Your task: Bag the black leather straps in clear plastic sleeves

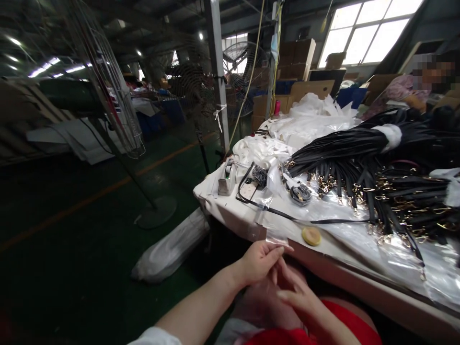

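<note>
My left hand [259, 262] is at the near table edge, thumb and fingers pinched together on a small piece of clear plastic film [276, 238]. My right hand [295, 287] is just below and right of it, its fingertips close to the left fingers. The right thumb stands apart from the fingers, and nothing shows in that hand. A round yellow-rimmed disc [311, 235] lies on the table just beyond my hands. Past it, a black strap [276, 211] runs across the white tabletop.
A tape dispenser [226, 178] stands near the table's left corner. Coiled dark cords [300, 194] lie beside bundled black straps [345, 143] with gold-coloured clasps. White wrapping [316, 117] is heaped behind. A stand fan [154, 211] and a wrapped roll [172, 247] are on the floor; a person [406, 93] sits at right.
</note>
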A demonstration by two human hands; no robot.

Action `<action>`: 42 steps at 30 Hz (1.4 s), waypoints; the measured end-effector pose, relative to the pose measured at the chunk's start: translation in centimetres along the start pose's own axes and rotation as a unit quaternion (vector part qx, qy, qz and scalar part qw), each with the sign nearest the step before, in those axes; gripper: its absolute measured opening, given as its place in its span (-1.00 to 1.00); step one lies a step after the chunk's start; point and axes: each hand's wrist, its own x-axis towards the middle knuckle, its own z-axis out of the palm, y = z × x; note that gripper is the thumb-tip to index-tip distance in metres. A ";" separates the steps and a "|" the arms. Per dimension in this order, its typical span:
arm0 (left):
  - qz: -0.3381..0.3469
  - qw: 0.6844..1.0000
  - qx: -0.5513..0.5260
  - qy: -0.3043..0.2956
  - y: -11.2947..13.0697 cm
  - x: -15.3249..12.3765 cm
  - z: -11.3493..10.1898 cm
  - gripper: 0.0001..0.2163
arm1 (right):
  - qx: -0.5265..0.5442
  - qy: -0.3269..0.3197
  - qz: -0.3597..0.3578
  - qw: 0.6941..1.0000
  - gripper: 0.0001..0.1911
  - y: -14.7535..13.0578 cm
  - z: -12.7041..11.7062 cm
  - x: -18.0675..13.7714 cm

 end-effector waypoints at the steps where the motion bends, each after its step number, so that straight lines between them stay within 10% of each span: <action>1: -0.011 0.999 0.009 -0.031 -0.1 -0.6 -0.2 -0.40 | 0.037 0.017 -0.012 0.999 -0.36 -1.1 -0.6 0.2; 8: -0.087 0.984 0.093 -0.121 -1.3 -3.0 -1.1 -0.54 | -0.107 0.205 -0.024 0.972 -0.62 -5.1 -2.2 1.2; 14: 0.013 0.966 0.234 0.107 -1.7 -2.0 0.2 -0.74 | -0.243 0.179 -0.060 0.951 -0.60 -4.5 -0.5 0.7; 17: -0.004 0.972 0.196 0.128 -1.9 -1.8 0.8 -0.76 | -0.332 0.166 -0.082 0.925 -0.59 -4.6 -1.4 0.6; 19: 0.001 0.968 0.215 0.127 -2.1 -1.9 0.7 -0.78 | -0.444 0.198 -0.118 0.866 -0.62 -4.8 -3.4 0.9; 23: 0.000 0.964 0.233 0.131 -2.4 -2.1 -0.2 -0.80 | -0.683 0.301 -0.151 0.648 -0.54 -4.8 -8.4 1.8; 26: 0.010 0.965 0.226 0.136 -2.6 -2.0 -0.4 -0.81 | -0.736 0.288 -0.128 0.600 -0.58 -4.7 -9.9 2.3; 29: -0.006 0.972 0.192 0.134 -2.6 -1.9 -0.2 -0.79 | -0.666 0.291 -0.155 0.669 -0.58 -5.3 -8.4 1.8; 34: -0.019 0.985 0.123 0.119 -2.5 -1.6 0.0 -0.74 | -0.367 0.089 -0.077 0.923 -0.55 -6.8 -4.3 0.3; 42: -0.026 0.988 0.127 0.090 -2.5 -1.6 -0.5 -0.66 | -0.338 0.128 -0.081 0.929 -0.71 -7.8 -2.5 0.1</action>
